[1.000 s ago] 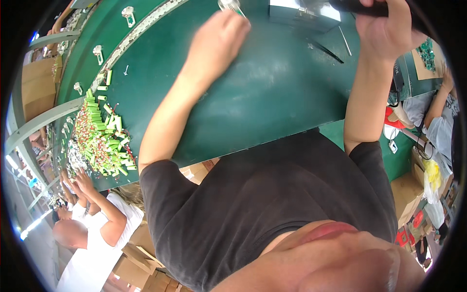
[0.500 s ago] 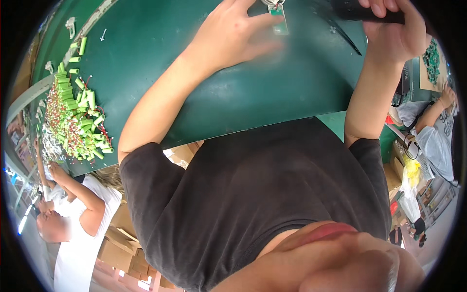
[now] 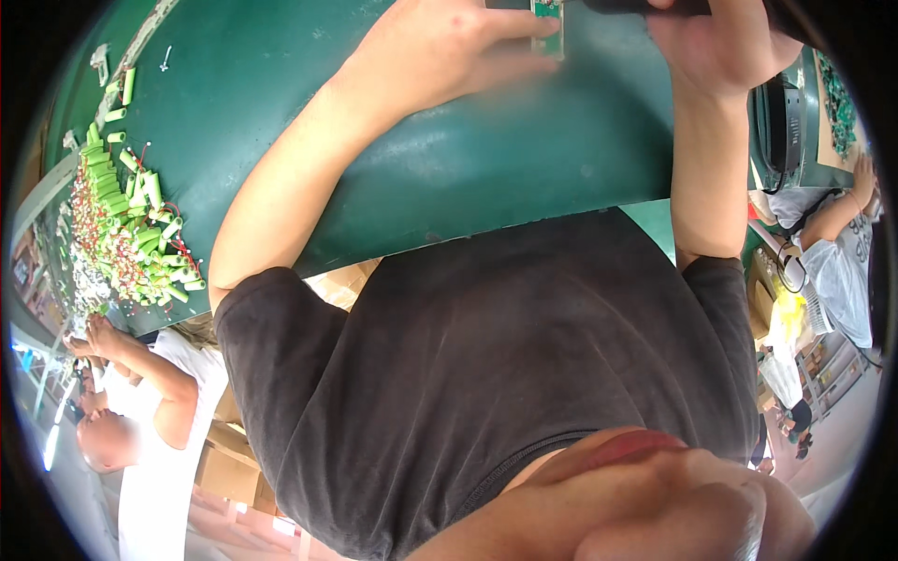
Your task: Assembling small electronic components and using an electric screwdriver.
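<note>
Steady the green board (image 3: 550, 43) over the bench (image 3: 449, 178) lightly at the tips of the splayed, unclenched left hand (image 3: 444, 51), while holding the dark object (image 3: 622, 5), partly out of view, firmly in the curled right hand (image 3: 716, 51), clear of the board.

And across we go: green bench (image 3: 561, 150) filling the middle, cardboard boxes (image 3: 229, 472) piled lower left, tube light (image 3: 51, 447) glowing far left, possibly shelving (image 3: 831, 369) at the blurry right.

Open tabletop (image 3: 524, 140) lies beside the left hand (image 3: 449, 47); heaped green cylinders (image 3: 131, 224) obstruct far left
</note>
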Demonstrator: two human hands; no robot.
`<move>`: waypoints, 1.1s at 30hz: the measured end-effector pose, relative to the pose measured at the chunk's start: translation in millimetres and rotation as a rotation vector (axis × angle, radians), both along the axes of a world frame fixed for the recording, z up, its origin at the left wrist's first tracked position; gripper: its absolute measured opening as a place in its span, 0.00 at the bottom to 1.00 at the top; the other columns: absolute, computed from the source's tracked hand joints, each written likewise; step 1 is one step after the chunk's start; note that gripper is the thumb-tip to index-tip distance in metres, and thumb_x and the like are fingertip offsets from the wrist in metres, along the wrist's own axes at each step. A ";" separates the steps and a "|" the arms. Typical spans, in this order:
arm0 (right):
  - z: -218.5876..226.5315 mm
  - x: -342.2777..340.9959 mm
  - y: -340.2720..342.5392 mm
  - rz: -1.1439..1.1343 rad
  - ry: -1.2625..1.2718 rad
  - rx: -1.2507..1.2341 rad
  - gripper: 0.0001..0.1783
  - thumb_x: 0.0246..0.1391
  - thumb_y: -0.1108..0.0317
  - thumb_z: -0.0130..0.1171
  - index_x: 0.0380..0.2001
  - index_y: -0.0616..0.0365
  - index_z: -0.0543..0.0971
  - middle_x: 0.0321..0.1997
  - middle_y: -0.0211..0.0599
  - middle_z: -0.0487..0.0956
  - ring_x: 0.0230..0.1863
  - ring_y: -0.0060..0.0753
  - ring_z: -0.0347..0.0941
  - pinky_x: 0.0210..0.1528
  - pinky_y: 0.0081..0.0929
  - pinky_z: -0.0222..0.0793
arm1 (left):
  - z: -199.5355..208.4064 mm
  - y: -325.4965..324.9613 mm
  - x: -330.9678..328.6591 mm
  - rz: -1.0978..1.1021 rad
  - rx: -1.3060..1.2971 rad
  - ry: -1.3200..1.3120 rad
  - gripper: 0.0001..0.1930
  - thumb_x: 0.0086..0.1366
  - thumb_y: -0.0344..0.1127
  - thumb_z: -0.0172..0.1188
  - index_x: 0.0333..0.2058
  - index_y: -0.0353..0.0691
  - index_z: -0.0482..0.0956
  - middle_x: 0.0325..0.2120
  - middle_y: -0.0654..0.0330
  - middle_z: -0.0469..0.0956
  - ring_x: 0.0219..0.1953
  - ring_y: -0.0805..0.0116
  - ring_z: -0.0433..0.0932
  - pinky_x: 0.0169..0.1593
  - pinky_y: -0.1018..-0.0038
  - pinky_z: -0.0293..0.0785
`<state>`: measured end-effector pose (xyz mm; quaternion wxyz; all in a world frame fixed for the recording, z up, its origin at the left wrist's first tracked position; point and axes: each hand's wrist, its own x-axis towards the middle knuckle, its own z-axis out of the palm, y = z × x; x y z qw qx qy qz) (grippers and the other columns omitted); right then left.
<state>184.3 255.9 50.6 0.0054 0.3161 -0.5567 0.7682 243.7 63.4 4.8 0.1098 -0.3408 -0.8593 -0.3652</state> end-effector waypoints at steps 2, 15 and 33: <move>-2.6 -4.4 0.6 0.044 0.035 0.011 0.10 0.61 0.76 0.57 0.43 0.56 0.70 0.25 0.30 0.71 0.16 0.21 0.64 0.23 0.24 0.67 | -0.4 -0.7 -0.5 0.000 -0.004 -0.005 0.13 0.52 0.32 0.75 0.35 0.34 0.87 0.61 0.39 0.69 0.61 0.41 0.73 0.63 0.59 0.71; 4.3 -1.3 -11.0 0.076 -0.028 0.008 0.10 0.60 0.80 0.55 0.40 0.55 0.67 0.24 0.29 0.68 0.17 0.21 0.64 0.23 0.21 0.66 | 4.2 -4.4 -4.2 -0.003 -0.006 -0.008 0.13 0.52 0.32 0.75 0.36 0.34 0.87 0.60 0.39 0.69 0.62 0.42 0.72 0.64 0.59 0.71; -4.5 -4.0 -9.9 0.103 0.037 0.115 0.15 0.52 0.78 0.71 0.42 0.62 0.80 0.38 0.27 0.81 0.39 0.18 0.77 0.43 0.21 0.75 | -1.3 9.7 7.8 0.138 0.061 0.022 0.16 0.49 0.38 0.79 0.37 0.42 0.88 0.56 0.48 0.74 0.58 0.46 0.74 0.59 0.56 0.75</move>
